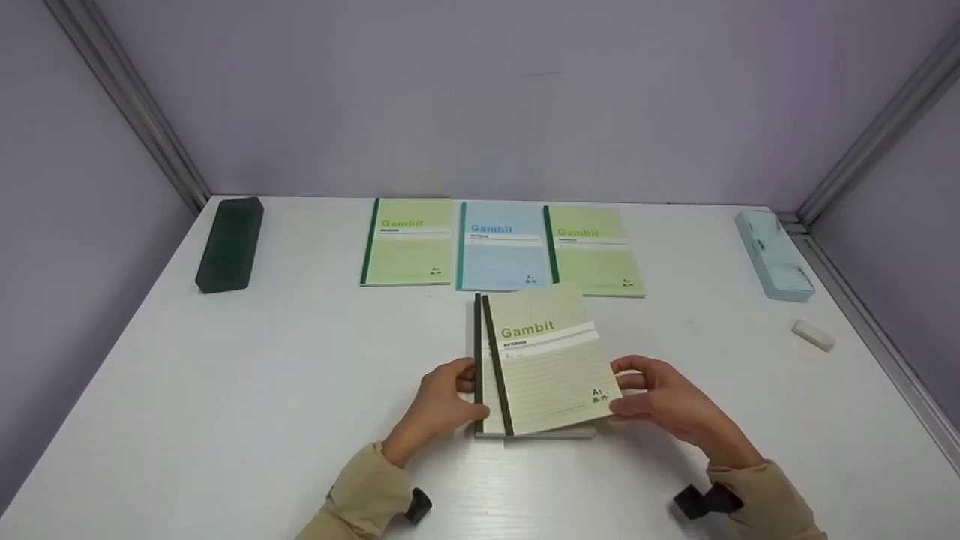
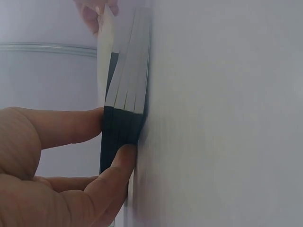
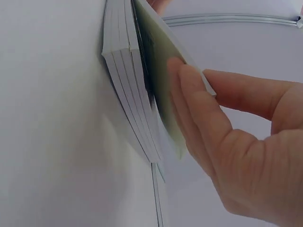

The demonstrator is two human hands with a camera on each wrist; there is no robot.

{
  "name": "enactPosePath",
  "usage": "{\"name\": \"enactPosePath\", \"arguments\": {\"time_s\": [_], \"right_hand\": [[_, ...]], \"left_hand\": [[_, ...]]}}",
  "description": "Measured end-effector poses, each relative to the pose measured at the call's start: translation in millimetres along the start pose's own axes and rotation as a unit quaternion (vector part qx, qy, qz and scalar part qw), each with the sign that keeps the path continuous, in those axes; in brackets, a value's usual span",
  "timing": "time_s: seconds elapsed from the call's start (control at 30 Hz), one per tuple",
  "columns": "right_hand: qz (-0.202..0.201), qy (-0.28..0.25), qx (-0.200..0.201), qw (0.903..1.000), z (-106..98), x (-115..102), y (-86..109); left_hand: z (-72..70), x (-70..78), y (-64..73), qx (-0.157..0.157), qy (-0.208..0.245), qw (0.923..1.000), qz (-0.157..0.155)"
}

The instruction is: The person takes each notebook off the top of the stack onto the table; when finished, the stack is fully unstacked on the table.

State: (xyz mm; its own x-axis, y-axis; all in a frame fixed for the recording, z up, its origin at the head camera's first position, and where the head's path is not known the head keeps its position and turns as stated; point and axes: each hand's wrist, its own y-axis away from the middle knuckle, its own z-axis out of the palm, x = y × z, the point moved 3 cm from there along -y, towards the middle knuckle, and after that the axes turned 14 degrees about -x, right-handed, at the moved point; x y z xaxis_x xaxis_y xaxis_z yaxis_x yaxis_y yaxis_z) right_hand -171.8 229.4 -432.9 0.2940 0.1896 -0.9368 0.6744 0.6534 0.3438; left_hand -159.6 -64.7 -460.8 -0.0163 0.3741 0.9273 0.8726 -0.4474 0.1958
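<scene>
A pale yellow-green notebook point(image 1: 555, 382) with a dark spine lies askew over a stack of several notebooks point(image 1: 492, 397). My right hand point(image 1: 664, 394) pinches its lower right corner, thumb on the cover and fingers underneath. In the right wrist view the notebook point(image 3: 165, 66) slants, its held edge raised away from the stack. My left hand point(image 1: 439, 405) grips the stack by its dark spines at the left edge. The left wrist view shows the thumb on the upper side and fingers against the lower side of the spines point(image 2: 124, 123).
Along the back lie a green notebook point(image 1: 409, 251), a blue notebook point(image 1: 501, 259) and another green notebook point(image 1: 596, 262). A dark green case point(image 1: 230, 246) sits at the far left. To the right are a light blue case point(image 1: 774, 255) and a white eraser point(image 1: 813, 335).
</scene>
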Motion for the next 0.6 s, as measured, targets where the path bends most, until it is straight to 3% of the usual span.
{"name": "enactPosePath", "arguments": {"time_s": [0.3,0.6], "right_hand": [[-0.048,-0.021,-0.003,0.9986,-6.8,-1.4,1.1],[-0.027,-0.017,0.002,0.9995,-8.4,-1.7,5.4]], "left_hand": [[-0.5,0.1,0.1,-0.002,-0.002,1.0000,0.007],[-0.3,0.4,0.2,-0.002,-0.003,1.0000,0.007]]}}
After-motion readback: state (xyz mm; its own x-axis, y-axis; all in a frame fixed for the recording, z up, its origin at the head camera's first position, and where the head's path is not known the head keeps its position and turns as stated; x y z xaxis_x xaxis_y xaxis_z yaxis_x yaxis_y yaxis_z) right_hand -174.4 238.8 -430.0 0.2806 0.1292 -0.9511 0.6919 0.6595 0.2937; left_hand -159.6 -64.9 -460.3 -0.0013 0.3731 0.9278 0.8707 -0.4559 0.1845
